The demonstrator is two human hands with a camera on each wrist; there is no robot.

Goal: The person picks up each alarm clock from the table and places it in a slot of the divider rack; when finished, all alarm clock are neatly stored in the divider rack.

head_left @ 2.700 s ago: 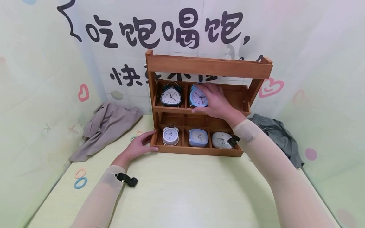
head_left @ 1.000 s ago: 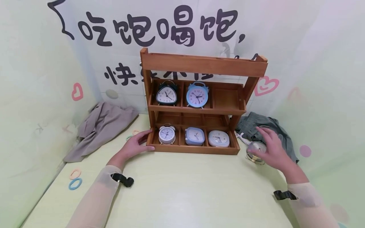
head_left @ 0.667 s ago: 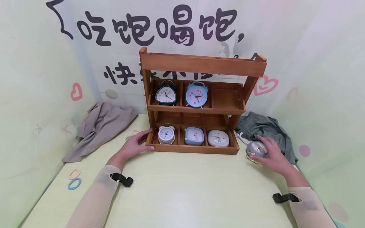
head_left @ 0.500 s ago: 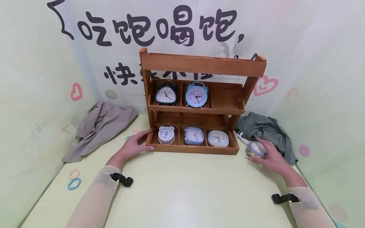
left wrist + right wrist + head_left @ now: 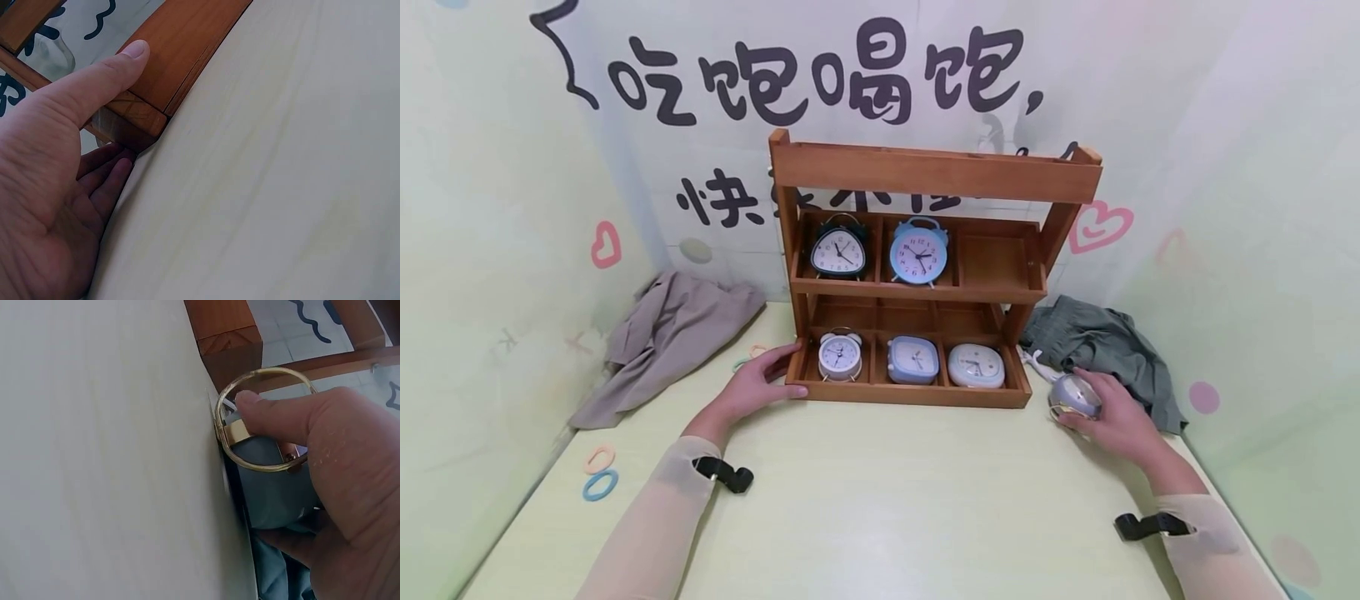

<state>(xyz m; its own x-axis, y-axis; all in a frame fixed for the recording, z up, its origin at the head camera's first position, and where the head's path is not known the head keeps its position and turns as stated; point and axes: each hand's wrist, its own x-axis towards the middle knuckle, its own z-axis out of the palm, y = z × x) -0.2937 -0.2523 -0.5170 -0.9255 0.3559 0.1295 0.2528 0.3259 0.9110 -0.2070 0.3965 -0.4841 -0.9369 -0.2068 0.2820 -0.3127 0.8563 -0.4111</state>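
Note:
My left hand [image 5: 752, 396] grips the lower left front corner of a brown wooden shelf [image 5: 917, 395]; in the left wrist view the thumb lies along the front board and the fingers are at the side. To the right of the shelf, my right hand [image 5: 1116, 421] holds a rounded, silvery-purple clock [image 5: 1070, 392], tilted, its dial hard to make out. A gold wire ring [image 5: 269, 468] on that clock shows under the thumb in the right wrist view. On the upper tier stand a dark triangular clock [image 5: 838, 254] and a light blue twin-bell clock [image 5: 919, 254].
The lower tier holds a white twin-bell clock [image 5: 840, 358], a blue square clock [image 5: 913, 360] and a white oval clock [image 5: 976, 367]. Grey-brown cloth [image 5: 673, 333] lies left, dark grey-green cloth [image 5: 1093, 333] right. A blue ring [image 5: 587, 489] and a peach ring lie front left.
My right hand has left the light blue clock on the upper tier, moved down and right, and taken hold of the rounded clock, tilting it. The left hand has stayed at the shelf corner.

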